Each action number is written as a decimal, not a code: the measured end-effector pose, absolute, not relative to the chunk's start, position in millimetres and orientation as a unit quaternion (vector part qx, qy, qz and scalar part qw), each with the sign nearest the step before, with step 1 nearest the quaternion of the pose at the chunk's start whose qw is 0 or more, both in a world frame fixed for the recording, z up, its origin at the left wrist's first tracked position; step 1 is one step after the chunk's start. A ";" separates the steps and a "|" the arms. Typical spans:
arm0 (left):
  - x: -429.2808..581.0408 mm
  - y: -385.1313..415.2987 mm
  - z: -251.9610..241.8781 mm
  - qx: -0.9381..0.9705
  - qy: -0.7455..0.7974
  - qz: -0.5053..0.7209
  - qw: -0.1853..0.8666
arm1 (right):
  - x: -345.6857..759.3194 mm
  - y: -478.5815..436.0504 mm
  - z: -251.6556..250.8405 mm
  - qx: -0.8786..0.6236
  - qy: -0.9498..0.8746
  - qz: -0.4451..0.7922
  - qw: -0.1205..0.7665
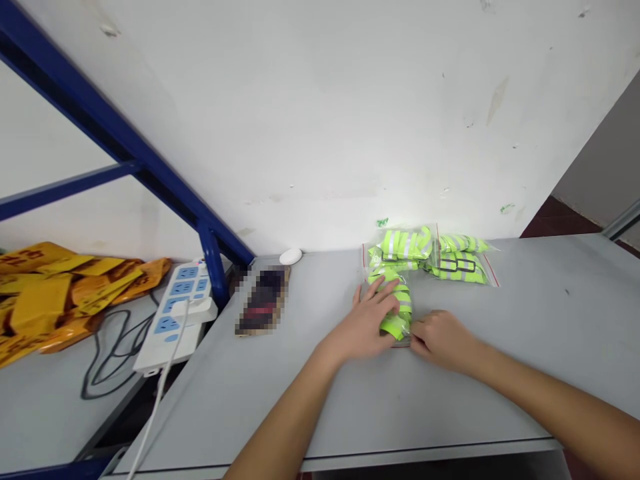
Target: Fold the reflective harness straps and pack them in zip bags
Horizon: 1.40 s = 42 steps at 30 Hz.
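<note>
White wall (300, 120) rises behind a grey table (530, 347), with a blue metal frame (115, 147) slanting across the left side. Near the table's middle, a clear plastic bag (395, 310) of neon yellow reflective strips lies under both hands. The left hand (363, 327) rests over the bag with its fingers (385, 290) slightly apart. The right hand (443, 340) sits at the bag's near right corner, its fingers (420, 340) close together against the plastic; whether either hand is gripping, I can't tell. Just behind, more bags of strips (450, 257) lie in a small heap. Farther left are a blurred dark flat object (263, 300), a small white round thing (291, 256), and a white power strip (183, 313) with a white cord (160, 400). Yellow packets (60, 293) lie in a pile beyond it.
</note>
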State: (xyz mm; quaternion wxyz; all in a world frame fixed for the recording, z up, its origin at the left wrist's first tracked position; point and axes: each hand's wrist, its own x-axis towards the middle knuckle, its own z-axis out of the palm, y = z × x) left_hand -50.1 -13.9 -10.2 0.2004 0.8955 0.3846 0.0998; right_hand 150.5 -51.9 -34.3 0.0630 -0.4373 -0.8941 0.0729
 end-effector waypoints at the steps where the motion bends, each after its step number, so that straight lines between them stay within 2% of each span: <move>1: -53.4 -14.5 -8.1 0.898 0.375 0.080 0.217 | 151.9 -51.1 -33.2 -0.442 -0.892 0.078 0.062; 3: -53.4 -15.8 -7.2 0.898 0.375 0.064 0.221 | 153.4 -49.9 -32.6 -0.447 -0.888 0.082 0.063; 10: -22.8 -27.7 -22.2 0.886 0.445 0.111 0.065 | 152.6 -50.0 -33.3 -0.415 -0.905 0.060 0.078; 17: -14.8 -30.5 -31.1 0.863 0.485 0.139 -0.005 | 153.7 -50.1 -31.5 -0.405 -0.911 0.047 0.052; 19: -18.7 -24.8 -29.8 0.868 0.476 0.145 0.018 | 155.9 -47.2 -30.5 -0.429 -0.901 0.046 0.042; 25: -43.0 -16.1 -8.4 0.890 0.377 0.145 0.214 | 162.3 -40.5 -21.5 -0.502 -0.863 0.057 0.000; 28: -45.2 -16.7 -6.4 0.878 0.391 0.159 0.225 | 164.6 -39.7 -19.6 -0.511 -0.857 0.049 0.033; 31: -36.8 -17.4 -13.5 0.862 0.433 0.187 0.185 | 165.9 -38.3 -21.5 -0.487 -0.870 0.036 0.062; 36: -19.8 -24.0 -21.3 0.844 0.488 0.210 0.072 | 162.2 -41.9 -27.0 -0.389 -0.919 0.039 0.054; 42: -15.2 -20.7 -28.3 0.850 0.503 0.153 -0.040 | 150.7 -52.7 -32.8 -0.356 -0.931 0.059 0.051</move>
